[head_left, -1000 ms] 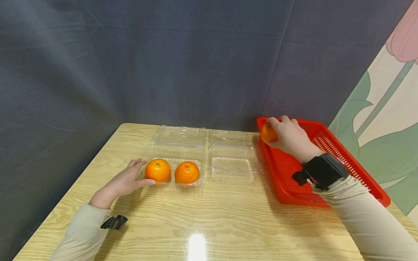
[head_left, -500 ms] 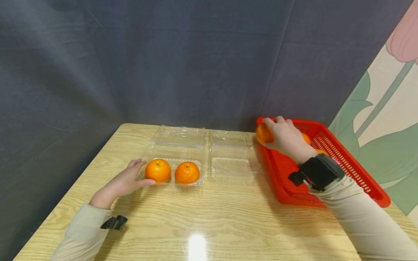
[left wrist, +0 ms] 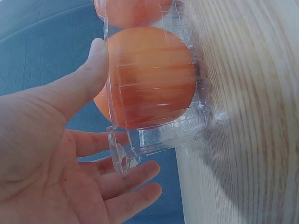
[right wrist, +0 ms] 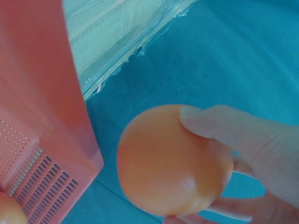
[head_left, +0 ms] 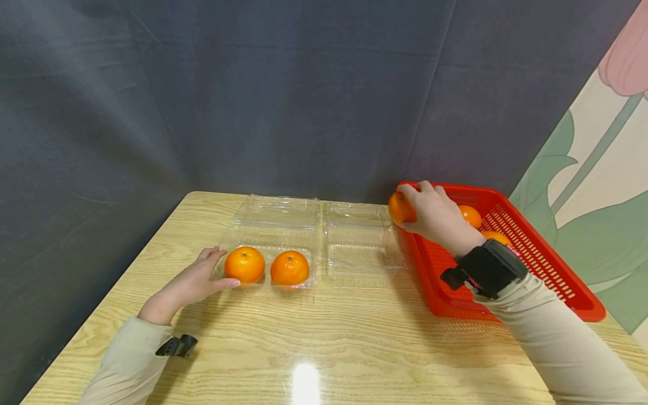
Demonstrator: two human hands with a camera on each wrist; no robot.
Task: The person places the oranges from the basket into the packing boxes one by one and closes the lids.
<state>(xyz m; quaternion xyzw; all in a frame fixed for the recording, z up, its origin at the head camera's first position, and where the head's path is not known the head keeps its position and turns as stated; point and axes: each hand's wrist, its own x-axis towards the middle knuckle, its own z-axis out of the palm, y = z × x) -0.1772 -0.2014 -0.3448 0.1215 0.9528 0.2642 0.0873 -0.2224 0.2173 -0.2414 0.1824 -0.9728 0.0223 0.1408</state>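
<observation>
My right hand [head_left: 437, 216] grips an orange [head_left: 401, 208] by its side, over the left rim of the red basket [head_left: 422, 275]. The right wrist view shows thumb and fingers spread around that orange [right wrist: 170, 161]. At the left end of an open clear plastic clamshell container [head_left: 275, 214], my left hand [head_left: 194, 279] rests with loosely extended fingers. Its thumb lies along the container's rim, beside the left orange [head_left: 245, 264]. A second orange [head_left: 290, 268] sits to the right in the same container. Up close, the left wrist view shows an orange [left wrist: 152, 77] behind the clear wall.
A second open clear container [head_left: 361, 253] stands between the first one and the basket, with no fruit in it. More oranges [head_left: 471, 216] lie inside the basket. Wooden table [head_left: 354, 349] extends in front, and a dark cloth [head_left: 283, 101] hangs behind.
My right hand has moved left with the orange, from inside the basket to its left rim. Oranges in the basket have come into view behind it. The left hand has stayed put.
</observation>
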